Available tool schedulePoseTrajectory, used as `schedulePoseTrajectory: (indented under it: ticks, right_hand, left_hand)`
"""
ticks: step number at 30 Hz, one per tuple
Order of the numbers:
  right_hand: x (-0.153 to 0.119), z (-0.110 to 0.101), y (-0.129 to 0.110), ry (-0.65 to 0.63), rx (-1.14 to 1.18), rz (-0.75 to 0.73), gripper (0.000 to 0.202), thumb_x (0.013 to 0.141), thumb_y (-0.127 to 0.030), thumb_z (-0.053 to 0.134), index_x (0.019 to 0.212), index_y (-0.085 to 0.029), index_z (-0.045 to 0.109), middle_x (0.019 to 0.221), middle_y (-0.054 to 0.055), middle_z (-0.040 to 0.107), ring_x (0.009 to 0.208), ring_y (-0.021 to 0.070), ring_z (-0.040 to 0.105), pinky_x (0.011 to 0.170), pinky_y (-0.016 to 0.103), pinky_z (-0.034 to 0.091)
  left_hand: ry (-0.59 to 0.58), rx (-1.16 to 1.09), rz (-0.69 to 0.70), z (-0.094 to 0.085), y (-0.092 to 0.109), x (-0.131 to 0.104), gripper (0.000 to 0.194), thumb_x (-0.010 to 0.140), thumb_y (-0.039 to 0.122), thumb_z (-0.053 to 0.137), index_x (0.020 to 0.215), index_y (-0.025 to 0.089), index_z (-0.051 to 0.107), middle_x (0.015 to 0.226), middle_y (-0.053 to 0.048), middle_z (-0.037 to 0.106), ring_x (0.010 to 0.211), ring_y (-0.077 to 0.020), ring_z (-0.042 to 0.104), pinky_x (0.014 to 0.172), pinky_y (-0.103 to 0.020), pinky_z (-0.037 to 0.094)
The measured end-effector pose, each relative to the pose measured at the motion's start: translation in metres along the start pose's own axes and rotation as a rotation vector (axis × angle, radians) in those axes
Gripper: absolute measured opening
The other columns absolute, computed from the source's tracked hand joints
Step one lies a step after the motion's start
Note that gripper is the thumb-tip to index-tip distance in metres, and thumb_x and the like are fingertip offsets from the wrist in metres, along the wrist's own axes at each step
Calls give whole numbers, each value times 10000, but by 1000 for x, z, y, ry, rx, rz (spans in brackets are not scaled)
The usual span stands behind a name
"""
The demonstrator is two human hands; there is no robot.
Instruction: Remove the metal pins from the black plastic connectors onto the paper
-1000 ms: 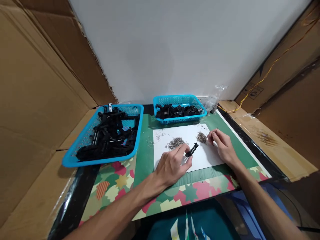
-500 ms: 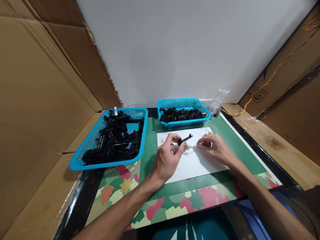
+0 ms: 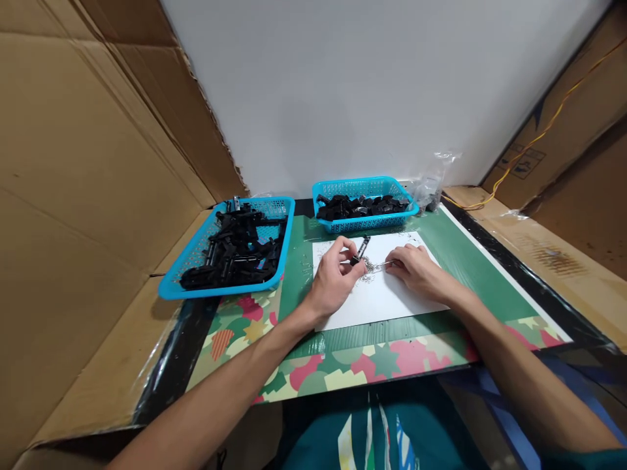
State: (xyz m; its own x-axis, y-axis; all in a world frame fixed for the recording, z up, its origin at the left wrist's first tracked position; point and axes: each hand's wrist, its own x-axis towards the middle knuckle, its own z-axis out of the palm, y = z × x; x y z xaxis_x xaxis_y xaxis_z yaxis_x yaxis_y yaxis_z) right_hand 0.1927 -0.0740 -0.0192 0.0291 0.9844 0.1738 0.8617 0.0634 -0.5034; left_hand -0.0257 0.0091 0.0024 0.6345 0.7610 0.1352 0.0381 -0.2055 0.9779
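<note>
My left hand (image 3: 337, 277) is partly curled, thumb and fingertips pinching a slim black part (image 3: 361, 250) that slants up and away from me above the white sheet (image 3: 386, 301). My right hand (image 3: 417, 269) is mostly closed, palm down, with its fingertips gripping a thin metal tool (image 3: 383, 263) that points toward the left hand. Between my two hands lies a loose pile of tiny metal pieces (image 3: 367, 277) on the sheet; I cannot tell whether the tool's tip touches it. The sheet rests on a green covering (image 3: 490, 287) over the table (image 3: 169, 356), whose near edge shows a colorful patterned strip (image 3: 353, 372). To my left sits the larger blue basket (image 3: 225, 291), heaped with black parts, and behind the sheet is the smaller blue basket (image 3: 362, 224), also holding black pieces, with a clear plastic bag (image 3: 432, 189) just beside its right end.
</note>
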Motion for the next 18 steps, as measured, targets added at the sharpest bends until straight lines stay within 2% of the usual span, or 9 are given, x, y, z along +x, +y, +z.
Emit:
schedulePoseTrajectory:
  ticks: [5,8,13,16,18]
  right_hand:
    - [-15,-13,-2,74,235,13,164,1025,-308,524,949,-217,638,963,73,702,920,244,582,883,393,394]
    - [-25,-21,-6,70,397,27,212,1038,-387,523,941,-215,602,951,71,661,887,230,579,815,357,425]
    - [-46,-20,-13,54,426,91,230,1073,-420,476,978,-229,563,910,37,601,833,206,522,735,320,406]
    - [-55,-16,-15,50,449,116,233,1091,-422,429,996,-236,533,880,18,574,775,190,489,679,303,387]
    - [-54,-14,-15,74,364,115,194,1076,-378,451,988,-231,541,907,27,603,803,197,516,715,310,397]
  left_hand:
    - [-173,-193,-155,8,3,-6,224,868,290,613,955,241,413,686,86,459,508,-59,360,450,-156,227]
    - [-220,-256,-245,13,4,-8,196,868,289,570,952,250,398,650,96,347,504,-74,282,444,-168,164]
    - [-198,-177,-151,15,3,-10,193,858,252,596,968,236,437,768,66,436,579,-68,313,523,-171,259]
    - [-183,-129,-94,16,2,-11,200,973,390,576,975,236,448,769,61,426,604,-81,323,561,-184,301]
    - [-148,-97,-65,16,2,-11,264,1017,483,541,985,237,450,751,61,420,608,-91,331,563,-190,309]
